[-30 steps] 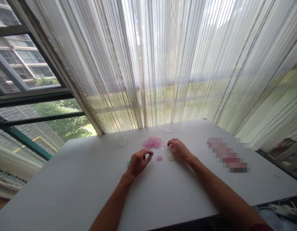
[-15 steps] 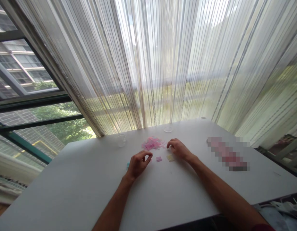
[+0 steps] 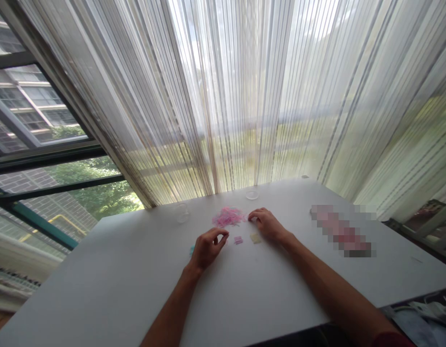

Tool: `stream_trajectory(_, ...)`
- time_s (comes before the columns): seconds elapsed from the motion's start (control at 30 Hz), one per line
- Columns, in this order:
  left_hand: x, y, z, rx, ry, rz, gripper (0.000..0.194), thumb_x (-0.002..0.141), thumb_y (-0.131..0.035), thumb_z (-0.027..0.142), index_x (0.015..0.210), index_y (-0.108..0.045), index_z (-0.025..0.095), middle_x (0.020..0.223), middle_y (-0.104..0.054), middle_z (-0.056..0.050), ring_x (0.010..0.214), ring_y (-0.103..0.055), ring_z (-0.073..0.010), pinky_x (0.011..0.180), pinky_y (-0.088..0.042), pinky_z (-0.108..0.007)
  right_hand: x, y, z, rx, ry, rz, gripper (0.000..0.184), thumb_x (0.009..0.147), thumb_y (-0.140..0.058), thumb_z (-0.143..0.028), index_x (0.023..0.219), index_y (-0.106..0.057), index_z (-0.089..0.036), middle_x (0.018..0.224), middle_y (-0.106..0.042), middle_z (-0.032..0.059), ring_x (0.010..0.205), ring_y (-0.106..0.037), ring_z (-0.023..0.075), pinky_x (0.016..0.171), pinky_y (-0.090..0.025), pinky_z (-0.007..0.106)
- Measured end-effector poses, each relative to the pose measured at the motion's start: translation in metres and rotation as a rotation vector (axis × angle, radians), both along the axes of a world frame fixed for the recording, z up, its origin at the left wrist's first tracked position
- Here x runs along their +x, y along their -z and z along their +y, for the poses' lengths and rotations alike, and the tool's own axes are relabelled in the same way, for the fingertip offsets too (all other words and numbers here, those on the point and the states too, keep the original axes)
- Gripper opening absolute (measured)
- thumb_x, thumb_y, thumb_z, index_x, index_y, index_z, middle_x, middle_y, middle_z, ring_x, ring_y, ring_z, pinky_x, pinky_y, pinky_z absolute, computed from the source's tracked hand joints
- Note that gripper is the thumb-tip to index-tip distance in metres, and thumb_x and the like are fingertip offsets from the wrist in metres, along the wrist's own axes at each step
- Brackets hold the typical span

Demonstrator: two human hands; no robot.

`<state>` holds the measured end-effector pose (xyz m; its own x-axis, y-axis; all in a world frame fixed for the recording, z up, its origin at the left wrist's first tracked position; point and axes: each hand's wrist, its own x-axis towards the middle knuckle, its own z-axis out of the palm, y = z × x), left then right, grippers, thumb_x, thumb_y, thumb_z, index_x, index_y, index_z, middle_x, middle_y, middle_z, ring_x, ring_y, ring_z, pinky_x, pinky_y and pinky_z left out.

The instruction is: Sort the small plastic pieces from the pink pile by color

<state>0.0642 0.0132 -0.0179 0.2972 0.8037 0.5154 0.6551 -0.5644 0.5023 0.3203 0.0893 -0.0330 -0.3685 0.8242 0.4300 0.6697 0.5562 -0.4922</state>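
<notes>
Past your left hand, up and away from it, stands a clear glass cup (image 3: 182, 212), and a tiny teal bit (image 3: 191, 250) lies just beside that hand, partly hidden. Your left hand (image 3: 208, 249) is over the worktop (image 3: 100, 294), fingers curled, thumb and index nearly meeting as in a pinch; I cannot tell if they hold something. Just ahead of it is a loose pile of thin pink strands (image 3: 228, 217), between both hands. A small pink piece (image 3: 238, 240) lies near the left fingers. Ahead of your right hand is a clear round dish (image 3: 251, 194), and a pale yellow piece (image 3: 255, 238) lies just beside that hand. Your right hand (image 3: 267, 224) is curled, not spread, fingertips near the pile's edge; holding is unclear. Far right of it lies a blurred object (image 3: 340, 230). The strands look v. light, soft, easy to tangle: prob. best to take few at a time from the pile's edge w/ fingertips.
</notes>
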Motion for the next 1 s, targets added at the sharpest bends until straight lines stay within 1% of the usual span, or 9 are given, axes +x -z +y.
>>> stream_trajectory(0.13,-0.001,0.002,0.001,0.004,-0.001,-0.037,0.011,0.087,-0.061,0.027,0.090,-0.070,0.021,0.085,-0.071,-0.001,0.056,-0.055,-0.0088,0.060,-0.048,-0.021,-0.003,-0.001,0.001,0.023,-0.028,0.074,0.044,0.073,-0.043,0.008,0.088,-0.073,-0.021,0.097,-0.073,0.0042,0.097,-0.060,0.0214,0.093,-0.047,0.037)
stream_trajectory(0.23,0.000,0.002,0.002,-0.001,-0.007,-0.071,0.012,0.086,-0.062,0.028,0.090,-0.070,0.020,0.084,-0.072,-0.001,0.055,-0.055,-0.0087,0.060,-0.049,-0.021,-0.002,-0.007,-0.005,0.056,-0.010,0.085,0.042,0.075,-0.043,0.006,0.087,-0.073,-0.020,0.093,-0.072,0.0053,0.094,-0.060,0.0213,0.090,-0.048,0.038)
stream_trajectory(0.3,0.001,0.002,0.001,-0.010,-0.015,-0.094,0.012,0.086,-0.063,0.028,0.090,-0.071,0.020,0.081,-0.072,-0.001,0.054,-0.055,-0.0085,0.060,-0.049,-0.020,-0.004,-0.011,-0.013,0.049,-0.054,0.096,0.037,0.077,-0.045,0.004,0.086,-0.072,-0.020,0.089,-0.072,0.0049,0.091,-0.060,0.0202,0.087,-0.049,0.036)
stream_trajectory(0.43,0.004,0.000,-0.001,-0.031,-0.027,-0.137,0.014,0.085,-0.064,0.030,0.089,-0.072,0.020,0.074,-0.071,0.000,0.053,-0.055,-0.0083,0.059,-0.049,-0.020,-0.019,-0.018,-0.032,-0.040,-0.236,0.172,0.019,0.084,-0.059,-0.017,0.099,-0.069,-0.020,0.091,-0.071,0.0050,0.082,-0.063,0.0164,0.069,-0.051,0.027)
stream_trajectory(0.5,0.004,0.000,-0.001,-0.037,-0.026,-0.148,0.015,0.085,-0.064,0.031,0.090,-0.073,0.019,0.072,-0.071,0.000,0.052,-0.054,-0.0083,0.058,-0.049,-0.020,-0.028,-0.019,-0.040,-0.058,-0.297,0.200,0.021,0.081,-0.067,-0.027,0.101,-0.068,-0.019,0.090,-0.071,0.0051,0.080,-0.063,0.0158,0.066,-0.050,0.026)
stream_trajectory(0.57,0.005,0.000,-0.002,-0.042,-0.019,-0.153,0.016,0.085,-0.064,0.031,0.090,-0.073,0.019,0.072,-0.071,0.000,0.052,-0.054,-0.0082,0.058,-0.049,-0.020,-0.035,-0.020,-0.045,-0.055,-0.335,0.227,0.020,0.082,-0.067,-0.031,0.098,-0.067,-0.019,0.086,-0.071,0.0041,0.077,-0.063,0.0148,0.067,-0.050,0.026)
stream_trajectory(0.73,0.007,-0.001,-0.003,-0.035,-0.006,-0.160,0.016,0.085,-0.064,0.031,0.091,-0.073,0.019,0.069,-0.070,0.000,0.051,-0.054,-0.0080,0.056,-0.049,-0.019,-0.040,-0.024,-0.047,-0.033,-0.332,0.254,0.011,0.086,-0.063,-0.028,0.084,-0.068,-0.019,0.074,-0.069,0.0014,0.066,-0.061,0.0123,0.065,-0.049,0.025)
stream_trajectory(0.87,0.007,-0.003,-0.003,-0.031,0.009,-0.145,0.017,0.085,-0.064,0.032,0.091,-0.073,0.019,0.071,-0.070,0.000,0.052,-0.054,-0.0079,0.056,-0.048,-0.019,-0.039,-0.030,-0.048,-0.038,-0.301,0.255,0.006,0.083,-0.064,-0.022,0.080,-0.067,-0.018,0.071,-0.068,0.0004,0.063,-0.060,0.0116,0.063,-0.048,0.023)
stream_trajectory(1.0,0.007,-0.002,-0.003,-0.030,0.039,-0.132,0.015,0.084,-0.065,0.030,0.093,-0.071,0.020,0.078,-0.072,0.000,0.054,-0.055,-0.0080,0.057,-0.049,-0.019,-0.040,-0.030,-0.053,-0.061,-0.278,0.264,0.006,0.082,-0.063,-0.022,0.079,-0.067,-0.018,0.069,-0.067,-0.0002,0.062,-0.058,0.0110,0.061,-0.048,0.022)
